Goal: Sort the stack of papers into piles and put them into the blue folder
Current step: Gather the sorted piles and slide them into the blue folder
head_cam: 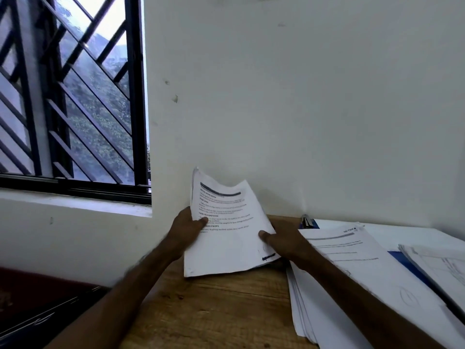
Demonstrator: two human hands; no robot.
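Both hands hold a small bundle of printed papers (229,230) tilted up above the wooden table (214,311), near the wall. My left hand (187,229) grips its left edge with the thumb on the text. My right hand (281,241) pinches its right edge, thumb on top. A thick stack of papers (352,285) lies on the table to the right, under my right forearm. A strip of the blue folder (407,267) shows beside that stack, partly covered by another pile of sheets (442,268) at the far right.
A white wall stands right behind the table. A barred window (70,96) is at the upper left. A dark clip-like object (307,221) lies by the wall behind the big stack. A dark red and black surface (37,311) sits low at the left.
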